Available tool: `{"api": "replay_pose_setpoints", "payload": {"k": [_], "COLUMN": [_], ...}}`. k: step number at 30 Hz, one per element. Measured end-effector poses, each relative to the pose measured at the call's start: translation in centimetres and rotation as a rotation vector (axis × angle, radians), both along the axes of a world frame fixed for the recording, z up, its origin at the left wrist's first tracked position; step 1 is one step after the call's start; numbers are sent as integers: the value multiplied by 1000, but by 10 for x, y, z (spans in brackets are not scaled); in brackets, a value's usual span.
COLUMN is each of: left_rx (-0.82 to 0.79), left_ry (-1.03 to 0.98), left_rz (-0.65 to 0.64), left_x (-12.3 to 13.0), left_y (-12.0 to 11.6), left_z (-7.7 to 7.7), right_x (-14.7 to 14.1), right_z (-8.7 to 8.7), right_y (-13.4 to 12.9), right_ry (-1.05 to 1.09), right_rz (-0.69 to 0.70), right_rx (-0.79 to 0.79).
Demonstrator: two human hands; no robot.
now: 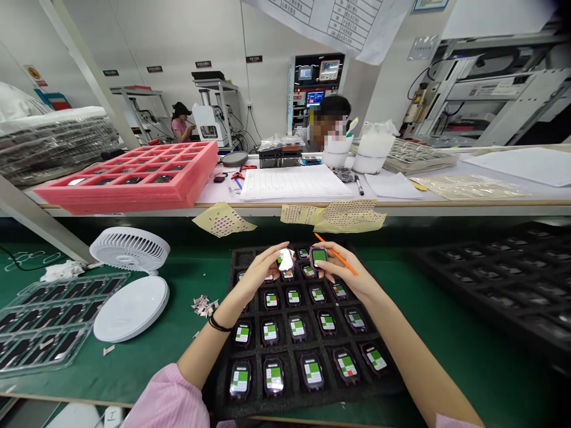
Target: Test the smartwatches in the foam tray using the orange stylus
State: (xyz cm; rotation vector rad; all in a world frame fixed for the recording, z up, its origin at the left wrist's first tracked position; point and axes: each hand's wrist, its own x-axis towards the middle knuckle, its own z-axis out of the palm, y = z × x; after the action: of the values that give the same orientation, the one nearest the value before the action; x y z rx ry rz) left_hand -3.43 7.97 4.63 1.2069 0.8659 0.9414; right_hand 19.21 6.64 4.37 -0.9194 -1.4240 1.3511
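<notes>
Over a black foam tray (pixel 257 345), my left hand (pixel 263 270) grips a smartwatch body (pixel 285 260) whose face glares white. Close beside it, my right hand (pixel 348 270) pinches another smartwatch body (pixel 319 255) with a mostly green screen. A thin orange stick (pixel 335 254), pen-like, is also in the right hand, slanting across the fingers. Strapless watches (pixel 312 371) fill many tray compartments, their screens lit with green and white blocks, a few with a red one. My hands partly hide the far rows.
A white fan (pixel 131 306) and a clear plastic tray (pixel 57 315) of dark parts stand left. Small loose pieces (pixel 205 306) lie beside the foam tray. Another black tray (pixel 499 279) is at right. Behind, a shelf carries pink foam (pixel 178 190) and papers (pixel 294 182); two people sit beyond.
</notes>
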Motion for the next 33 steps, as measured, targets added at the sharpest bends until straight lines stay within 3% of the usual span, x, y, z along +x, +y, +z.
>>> {"api": "replay_pose_setpoints", "payload": {"k": [8, 13, 25, 28, 33], "left_rx": [233, 342, 502, 413, -92], "left_ry": [167, 285, 366, 278, -123], "left_rz": [-114, -50, 59, 65, 11], "left_x": [4, 5, 5, 6, 3], "left_y": [-12, -12, -18, -16, 0], "left_z": [0, -3, 9, 9, 2], "right_x": [-10, -17, -23, -24, -21], "right_z": [-2, -7, -5, -5, -10], "right_y": [-3, -3, -10, -11, -7], "right_ry": [-18, -50, 8, 10, -101], "right_rz": [-14, -2, 12, 22, 46], "right_rx": [-32, -59, -86, -94, -77]}}
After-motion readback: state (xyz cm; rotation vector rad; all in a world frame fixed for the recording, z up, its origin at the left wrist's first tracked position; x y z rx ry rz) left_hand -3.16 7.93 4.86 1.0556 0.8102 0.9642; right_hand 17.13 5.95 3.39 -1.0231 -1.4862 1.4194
